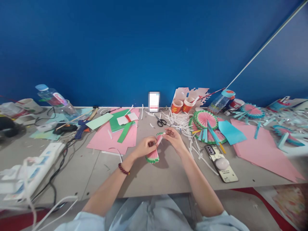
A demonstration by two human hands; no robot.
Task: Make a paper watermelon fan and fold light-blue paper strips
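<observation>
Both hands meet over the middle of a grey table [149, 179]. My left hand [144, 147] pinches the folded middle of a pleated pink paper fan with green edges [153, 156], whose lower half spreads out below the fingers. My right hand [173, 138] is closed on the fan's upper end, fingers curled round its tip. A red bead bracelet [123, 169] sits on my left wrist.
Pink paper sheets [113, 138] with green strips lie to the left, finished fans [205, 123] and a big pink sheet [262, 150] to the right. Scissors [161, 121], paper cups [182, 106], a phone [221, 163], bottles, a power strip [45, 158] and cables crowd the table.
</observation>
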